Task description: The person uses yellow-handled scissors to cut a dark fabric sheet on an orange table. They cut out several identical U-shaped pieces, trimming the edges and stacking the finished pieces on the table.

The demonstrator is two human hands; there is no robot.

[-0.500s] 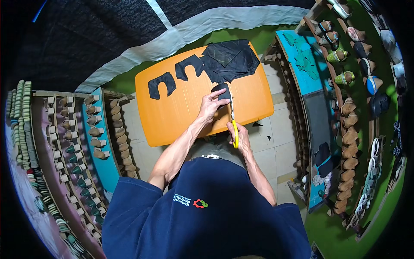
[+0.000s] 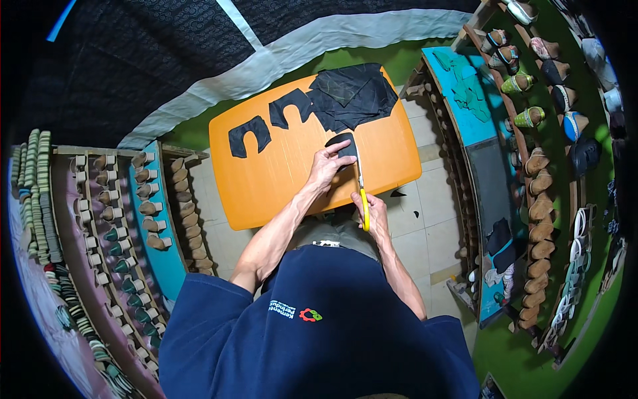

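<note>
Over the near part of the orange table point(image 2: 279, 183), my left hand point(image 2: 325, 165) pinches a small black piece of material point(image 2: 345, 147). My right hand point(image 2: 376, 216) grips scissors point(image 2: 365, 209) by their yellow handle. Their blades point away from me, along the right edge of the held piece; whether they are closed on it I cannot tell. Two curved black cut-outs, one point(image 2: 250, 136) farther left and another point(image 2: 290, 108) nearer the middle, lie flat on the table. Beside them, at the far right, is a pile of black sheets point(image 2: 352, 96).
Racks of shoe lasts point(image 2: 153, 207) stand on the left. On the right, a turquoise shelf point(image 2: 475, 130) bears green scraps point(image 2: 465, 83), and brown lasts point(image 2: 539, 206) line a rack. Small black offcuts point(image 2: 417, 214) lie on the tiled floor. A dark patterned curtain point(image 2: 153, 60) hangs behind the table.
Both hands stay at the same place, holding the black piece and the scissors. The view has shifted very slightly; the cut-outs and the pile lie as before.
</note>
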